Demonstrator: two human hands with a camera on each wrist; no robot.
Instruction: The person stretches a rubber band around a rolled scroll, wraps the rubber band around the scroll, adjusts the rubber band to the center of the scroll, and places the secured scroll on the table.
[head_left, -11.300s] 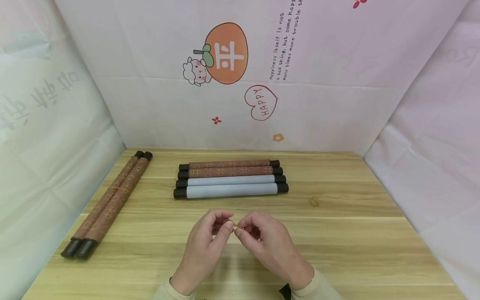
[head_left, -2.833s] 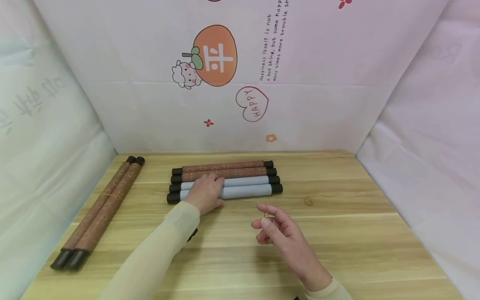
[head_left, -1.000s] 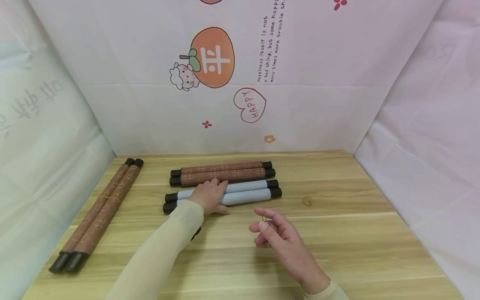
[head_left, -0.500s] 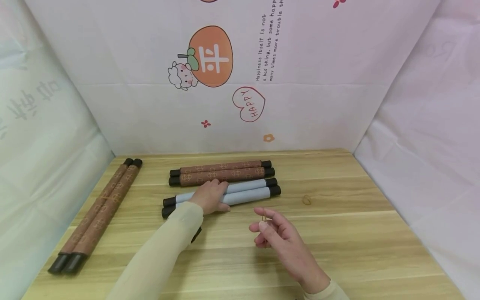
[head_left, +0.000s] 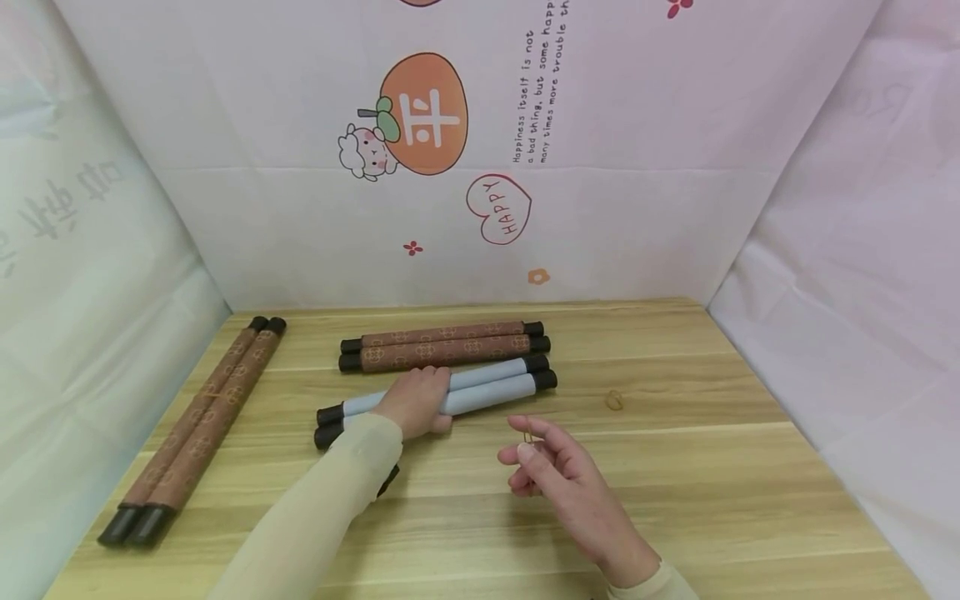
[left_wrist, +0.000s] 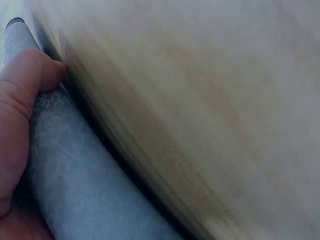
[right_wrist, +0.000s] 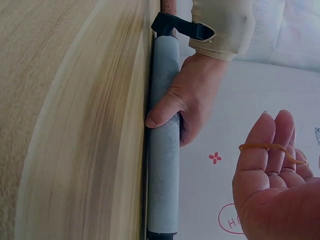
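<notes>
In the head view my left hand [head_left: 414, 403] spans two light blue scrolls [head_left: 491, 395] with black end knobs, its thumb on the near side and fingers over the far side. The left wrist view shows the thumb [left_wrist: 30, 75] against the patterned blue scroll [left_wrist: 85, 170] close up. My right hand [head_left: 562, 467] is apart from the scrolls, palm turned inward, with a thin yellow-brown rubber band [head_left: 528, 435] between index finger and thumb. In the right wrist view, the rubber band [right_wrist: 257, 146] runs across several fingers of the right hand [right_wrist: 275, 190].
Behind the blue pair lie two brown scrolls [head_left: 450, 344] with gold pattern. Another brown pair [head_left: 202, 425], banded at the middle, lies slantwise at the table's left. A loose rubber band [head_left: 614, 401] rests on the wooden table [head_left: 712, 467]. White printed cloth [head_left: 622, 233] encloses the back and sides.
My left hand has drawn the blue pair away from the brown scrolls, its left end swinging nearer. Its fingers have closed further around them. The right hand stays put with the rubber band.
</notes>
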